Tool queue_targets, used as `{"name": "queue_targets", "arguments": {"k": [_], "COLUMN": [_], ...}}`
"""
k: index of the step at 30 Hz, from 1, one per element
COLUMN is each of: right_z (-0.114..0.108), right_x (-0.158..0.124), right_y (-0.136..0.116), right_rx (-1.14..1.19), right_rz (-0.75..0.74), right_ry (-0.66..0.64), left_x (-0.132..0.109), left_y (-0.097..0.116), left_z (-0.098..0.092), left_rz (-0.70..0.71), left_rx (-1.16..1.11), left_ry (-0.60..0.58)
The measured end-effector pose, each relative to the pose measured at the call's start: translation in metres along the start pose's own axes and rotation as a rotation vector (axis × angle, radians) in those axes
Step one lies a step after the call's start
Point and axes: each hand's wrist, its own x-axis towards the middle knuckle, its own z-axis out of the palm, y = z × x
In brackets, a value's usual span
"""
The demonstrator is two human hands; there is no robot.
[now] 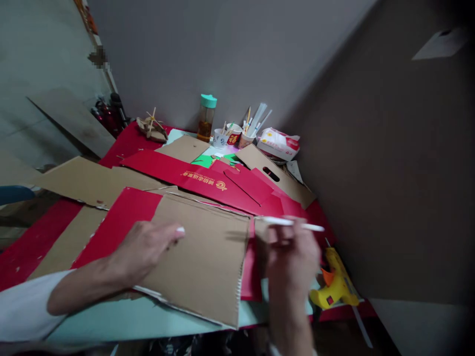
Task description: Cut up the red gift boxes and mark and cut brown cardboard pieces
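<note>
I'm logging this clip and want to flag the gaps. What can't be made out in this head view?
- White stick in the right hand: motion blur hides whether it is a pen or another tool.
- Cardboard sheet under the left hand: any marks are too faint to tell.
- Gold print on the red box panel: too small to read.
- Glue gun: partly hidden by the right hand.
- Cups: contents too small to tell.
</note>
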Motion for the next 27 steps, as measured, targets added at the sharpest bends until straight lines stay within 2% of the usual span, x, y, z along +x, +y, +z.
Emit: {"name": "queue_targets", "arguments": {"k": [1,2,3,5,7,10,13,15,18,27], "right_z": [-0.002,-0.004,-0.004,-0.002,0.0,0.001,0.003,0.007,0.014,0.023], "right_x": [0.005,0.009,0.01,0.007,0.002,-0.001,0.001,0.001,-0.001,-0.006], "right_y": [-0.008,-0.014,-0.017,-0.018,-0.017,-0.021,-0.029,-0.031,-0.026,-0.014], "right_rx": [0.007,-0.031,-0.093,-0.185,-0.259,-0.548,-1.121,-1.387,-1.497,-1.49], "right_rz": [-0.115,-0.153,-0.101,-0.089,-0.169,-0.437,-0.785,-0.954,-1.056,-1.083], "right_ry": [0.05,0.032,-0.052,-0.194,-0.295,-0.52,-0.839,-0.96,-0.992,-1.027], "left_x": [0.001,0.002,0.004,0.007,0.01,0.011,0.01,0.008,0.007,0.003], "left_y": [0.0,0.001,0.003,0.008,0.013,0.018,0.02,0.021,0.022,0.022], "left_z": [-0.003,-0.006,-0.009,-0.013,-0.015,-0.016,-0.017,-0.016,-0.015,-0.018], "left_rz": [-0.046,-0.091,-0.119,-0.158,-0.171,-0.183,-0.168,-0.145,-0.112,0.016], "left_rx": [-0.027,-0.067,-0.108,-0.192,-0.243,-0.285,-0.314,-0.319,-0.307,-0.219], "left_ry": [0.009,0.014,0.01,-0.008,-0.022,-0.005,0.008,0.013,0.021,-0.003]}}
